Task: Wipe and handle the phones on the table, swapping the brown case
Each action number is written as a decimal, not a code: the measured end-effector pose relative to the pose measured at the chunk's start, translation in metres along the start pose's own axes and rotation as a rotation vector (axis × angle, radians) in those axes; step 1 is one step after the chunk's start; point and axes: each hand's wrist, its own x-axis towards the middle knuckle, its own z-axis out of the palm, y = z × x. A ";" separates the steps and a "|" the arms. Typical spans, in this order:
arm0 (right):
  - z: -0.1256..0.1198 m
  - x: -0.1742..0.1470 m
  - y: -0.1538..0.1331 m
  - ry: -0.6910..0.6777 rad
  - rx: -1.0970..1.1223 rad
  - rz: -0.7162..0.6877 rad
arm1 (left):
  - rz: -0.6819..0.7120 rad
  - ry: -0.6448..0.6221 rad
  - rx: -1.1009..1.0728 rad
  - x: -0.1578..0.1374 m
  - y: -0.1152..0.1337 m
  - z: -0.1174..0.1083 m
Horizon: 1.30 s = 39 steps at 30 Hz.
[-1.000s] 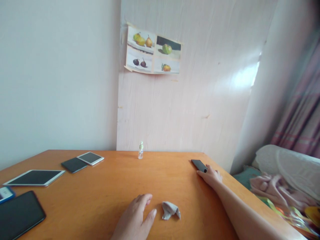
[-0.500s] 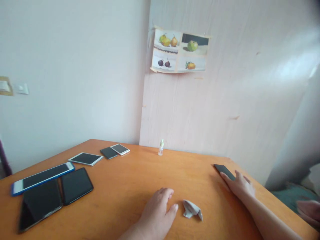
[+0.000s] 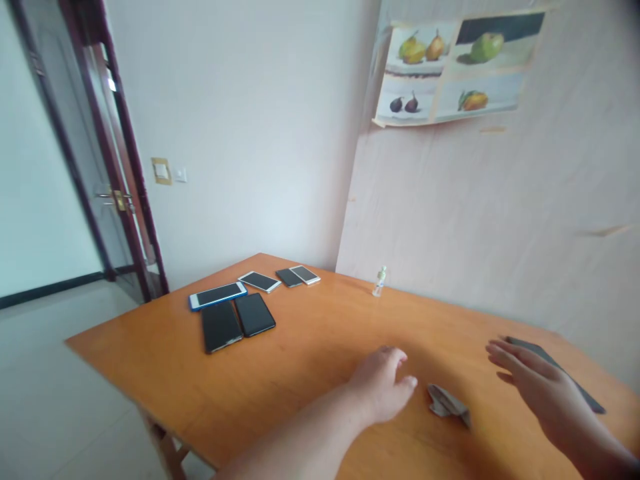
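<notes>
My left hand (image 3: 383,387) hovers over the table's middle, thumb apart from the curled fingers and nothing held. Just right of it lies a crumpled grey cloth (image 3: 449,405), which it does not touch. My right hand (image 3: 543,390) is raised with fingers stretched out, also holding nothing. Behind and partly covered by that hand, a dark phone (image 3: 580,385) rests on the table's right side. A small clear bottle with a pale green top (image 3: 380,283) stands upright near the back edge.
On the wooden table's (image 3: 310,360) left half lie a black phone (image 3: 221,327), another black phone (image 3: 255,314), a white phone in a blue case (image 3: 219,295) and several smaller devices. A wall and a board with fruit pictures (image 3: 460,73) rise behind. A door (image 3: 120,167) is at left.
My view has swung left, bringing the door and floor in. My right hand has come off the dark phone and moved left of it toward the cloth. The left hand stays beside the cloth.
</notes>
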 end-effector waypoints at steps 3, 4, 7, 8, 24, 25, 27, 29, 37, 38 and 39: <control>0.015 -0.022 -0.028 -0.114 0.126 0.109 | -0.005 0.025 -0.001 0.001 -0.002 -0.003; 0.019 -0.027 -0.033 -0.120 0.125 0.114 | -0.006 0.034 0.002 0.002 -0.003 -0.004; 0.031 -0.037 -0.035 -0.101 0.026 0.057 | -0.021 0.066 0.008 0.004 -0.006 -0.006; 0.035 -0.038 -0.032 -0.098 -0.052 0.025 | -0.029 0.080 0.008 0.005 -0.009 -0.006; 0.055 -0.030 0.000 -0.424 -0.647 -0.258 | -0.164 0.303 0.186 0.019 -0.043 -0.019; 0.055 -0.030 -0.001 -0.428 -0.646 -0.259 | -0.184 0.313 0.208 0.018 -0.044 -0.020; 0.054 -0.031 -0.002 -0.434 -0.637 -0.268 | -0.230 0.331 0.261 0.017 -0.042 -0.024; 0.054 -0.031 -0.002 -0.435 -0.629 -0.276 | -0.286 0.342 0.323 0.016 -0.040 -0.028; 0.056 -0.030 0.000 -0.442 -0.567 -0.304 | -0.601 0.327 0.588 0.010 -0.047 -0.068; 0.056 -0.030 0.000 -0.443 -0.561 -0.308 | -0.633 0.325 0.619 0.007 -0.050 -0.075; 0.056 -0.029 0.001 -0.445 -0.555 -0.313 | -0.660 0.325 0.649 0.003 -0.054 -0.083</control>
